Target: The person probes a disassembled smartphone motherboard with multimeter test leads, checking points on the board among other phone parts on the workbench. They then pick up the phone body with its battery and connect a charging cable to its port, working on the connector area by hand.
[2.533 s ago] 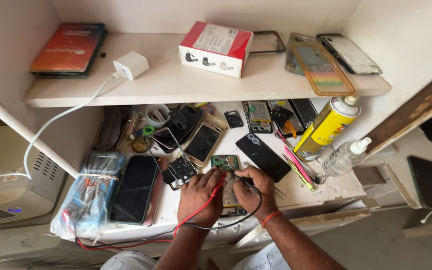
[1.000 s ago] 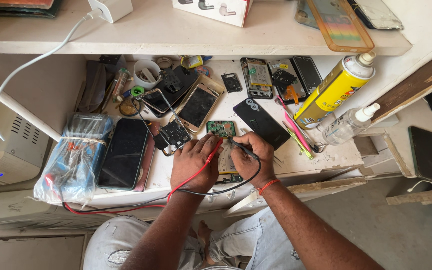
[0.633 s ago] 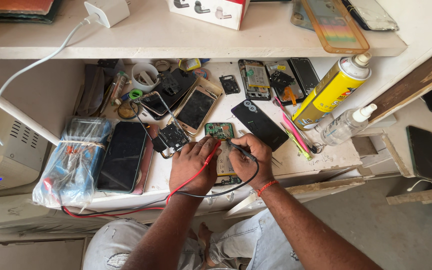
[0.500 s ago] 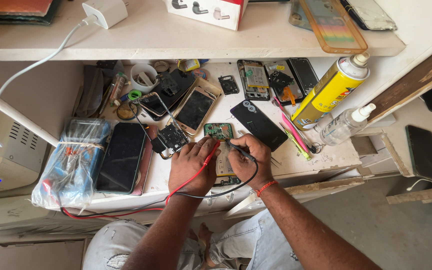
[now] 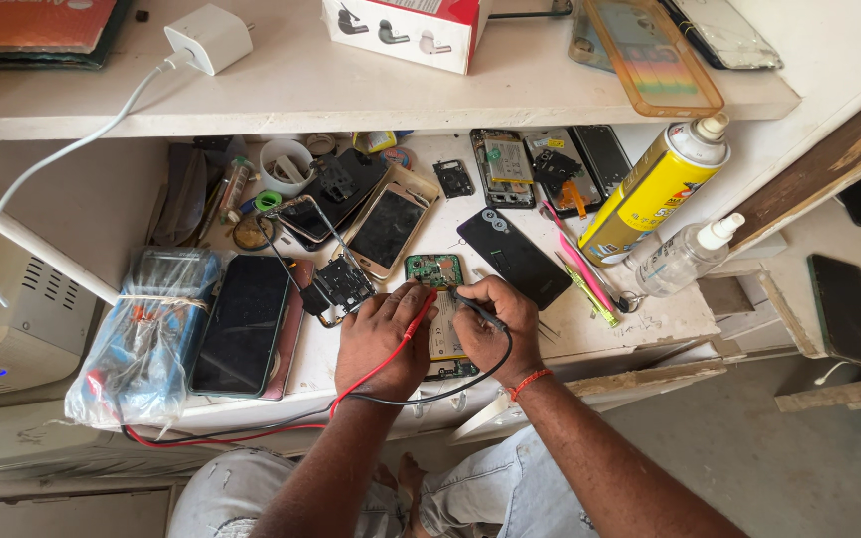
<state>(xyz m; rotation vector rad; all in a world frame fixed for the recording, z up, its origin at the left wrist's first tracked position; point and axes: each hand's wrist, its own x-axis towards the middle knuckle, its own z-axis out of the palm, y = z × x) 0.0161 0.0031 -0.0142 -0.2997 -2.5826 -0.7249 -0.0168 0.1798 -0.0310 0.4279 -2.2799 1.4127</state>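
Both hands pressing probes onto opened phone, near bench edge

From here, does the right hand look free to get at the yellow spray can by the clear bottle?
Probably not at once: the right hand grips a black probe on the opened phone. The bench between it and the yellow spray can holds only flat items.
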